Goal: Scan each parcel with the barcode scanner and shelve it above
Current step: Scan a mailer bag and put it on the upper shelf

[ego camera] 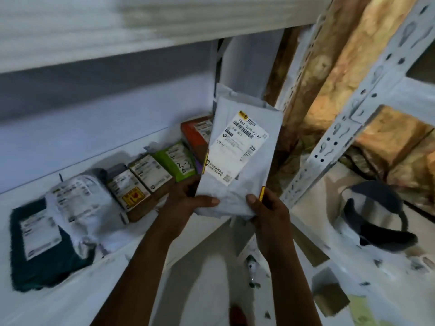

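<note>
Parcel (242, 175), label (240, 149) print blurred, left grip (186, 198) and right grip (268, 210) each pinching a lower corner, fingers behind hidden

Head camera, looking down and forward (wide-angle), close to shelf (70, 290)

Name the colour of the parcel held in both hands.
Pale grey parcel, white shipping label; head view.

Both hands gripping a grey mailer parcel (242, 158) by its lower corners, left hand (188, 198), right hand (268, 212), label facing up, labelled parcels (150, 175) lined along the white shelf (82, 297) behind.
</note>
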Demonstrator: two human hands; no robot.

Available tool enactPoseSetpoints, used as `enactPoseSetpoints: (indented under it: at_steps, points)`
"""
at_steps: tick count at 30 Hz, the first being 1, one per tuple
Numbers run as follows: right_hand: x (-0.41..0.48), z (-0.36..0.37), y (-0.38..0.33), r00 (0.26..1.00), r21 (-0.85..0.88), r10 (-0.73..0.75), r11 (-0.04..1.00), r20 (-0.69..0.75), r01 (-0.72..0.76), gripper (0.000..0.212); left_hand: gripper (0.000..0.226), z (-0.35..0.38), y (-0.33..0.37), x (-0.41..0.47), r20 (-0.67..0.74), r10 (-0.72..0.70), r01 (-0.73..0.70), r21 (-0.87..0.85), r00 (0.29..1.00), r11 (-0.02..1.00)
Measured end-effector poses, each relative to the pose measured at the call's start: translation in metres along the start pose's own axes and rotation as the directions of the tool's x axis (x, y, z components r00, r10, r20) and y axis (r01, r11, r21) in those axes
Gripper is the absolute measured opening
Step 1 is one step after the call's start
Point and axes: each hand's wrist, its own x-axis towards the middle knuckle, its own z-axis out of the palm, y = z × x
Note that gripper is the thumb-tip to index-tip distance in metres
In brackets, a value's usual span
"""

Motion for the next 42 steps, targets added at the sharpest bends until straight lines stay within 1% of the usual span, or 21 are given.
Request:
enactPoseSetpoints:
  at_steps: [2, 4, 6, 8, 11, 13, 15, 17, 19, 24, 27, 29, 31, 32, 33, 34, 35, 36, 39, 42]
  points:
    - [0.026, -0.012, -0.015, 0.997, -0.016, -0.007, 1.000, 0.075, 0.008, 0.034, 0.059, 0.019, 0.000, 0.013, -0.089, 0.006, -0.008, -0.025, 0.996, 1.000]
    - [0.047, -0.017, -0.028, 0.989, -0.034, -0.014, 0.999, 0.146, 0.020, 0.036, 0.067, 0.033, 0.002, 0.021, -0.169, 0.022, -0.029, -0.033, 0.985, 0.999]
    - [0.067, -0.019, -0.039, 0.975, 0.009, -0.008, 1.000, 0.223, 0.006, 0.041, 0.076, 0.041, 0.007, 0.027, -0.249, 0.048, -0.053, -0.013, 0.967, 0.999]
    - [0.081, -0.014, -0.047, 0.951, 0.077, -0.002, 0.997, 0.308, -0.023, 0.046, 0.078, 0.045, 0.017, 0.025, -0.318, 0.079, -0.084, 0.000, 0.945, 0.996]
    - [0.089, 0.001, -0.059, 0.904, 0.124, 0.008, 0.990, 0.427, -0.067, 0.049, 0.066, 0.044, 0.036, 0.012, -0.410, 0.130, -0.115, 0.061, 0.903, 0.992]
    - [0.088, 0.013, -0.062, 0.881, 0.126, 0.007, 0.989, 0.473, -0.076, 0.046, 0.057, 0.044, 0.051, 0.000, -0.453, 0.156, -0.132, 0.084, 0.878, 0.988]
    - [0.086, 0.022, -0.062, 0.874, 0.142, 0.013, 0.985, 0.485, -0.094, 0.039, 0.056, 0.041, 0.059, -0.007, -0.479, 0.182, -0.141, 0.119, 0.859, 0.983]
    - [0.083, 0.027, -0.058, 0.855, 0.192, 0.028, 0.970, 0.517, -0.147, 0.040, 0.057, 0.041, 0.064, -0.014, -0.506, 0.195, -0.140, 0.145, 0.840, 0.979]
    - [0.081, 0.031, -0.058, 0.841, 0.202, 0.044, 0.963, 0.539, -0.179, 0.040, 0.059, 0.042, 0.065, -0.020, -0.521, 0.193, -0.139, 0.141, 0.831, 0.980]
    - [0.080, 0.027, -0.060, 0.843, 0.145, 0.023, 0.982, 0.538, -0.120, 0.032, 0.059, 0.046, 0.061, -0.031, -0.521, 0.199, -0.159, 0.121, 0.830, 0.980]
    - [0.077, 0.024, -0.061, 0.824, 0.171, -0.010, 0.979, 0.567, -0.107, 0.043, 0.058, 0.049, 0.064, -0.037, -0.506, 0.219, -0.174, 0.135, 0.834, 0.975]
    - [0.074, 0.027, -0.066, 0.815, 0.176, -0.053, 0.982, 0.577, -0.061, 0.052, 0.058, 0.051, 0.070, -0.042, -0.505, 0.236, -0.180, 0.158, 0.830, 0.971]
    - [0.070, 0.036, -0.075, 0.815, 0.171, -0.090, 0.985, 0.572, -0.011, 0.066, 0.057, 0.053, 0.082, -0.050, -0.520, 0.250, -0.203, 0.146, 0.817, 0.968]
    - [0.067, 0.041, -0.081, 0.814, 0.176, -0.099, 0.984, 0.573, -0.004, 0.068, 0.054, 0.054, 0.089, -0.055, -0.530, 0.262, -0.224, 0.135, 0.806, 0.965]
    - [0.064, 0.048, -0.087, 0.810, 0.179, -0.101, 0.984, 0.578, -0.004, 0.062, 0.049, 0.054, 0.098, -0.060, -0.540, 0.281, -0.245, 0.139, 0.793, 0.959]
    - [0.060, 0.054, -0.096, 0.804, 0.176, -0.106, 0.984, 0.585, 0.002, 0.051, 0.046, 0.054, 0.107, -0.065, -0.549, 0.301, -0.261, 0.153, 0.779, 0.953]
    - [0.054, 0.063, -0.107, 0.796, 0.171, -0.122, 0.985, 0.593, 0.024, 0.041, 0.045, 0.054, 0.118, -0.071, -0.558, 0.328, -0.277, 0.176, 0.763, 0.945]
    - [0.048, 0.072, -0.118, 0.780, 0.174, -0.153, 0.983, 0.606, 0.057, 0.036, 0.046, 0.053, 0.129, -0.076, -0.565, 0.356, -0.290, 0.206, 0.745, 0.935]
    - [0.036, 0.105, -0.153, 0.716, 0.194, -0.241, 0.970, 0.655, 0.149, 0.035, 0.045, 0.049, 0.167, -0.092, -0.576, 0.471, -0.347, 0.320, 0.668, 0.882]
    - [0.025, 0.146, -0.189, 0.680, 0.177, -0.289, 0.957, 0.673, 0.231, 0.038, 0.049, 0.042, 0.204, -0.104, -0.595, 0.595, -0.458, 0.385, 0.541, 0.801]
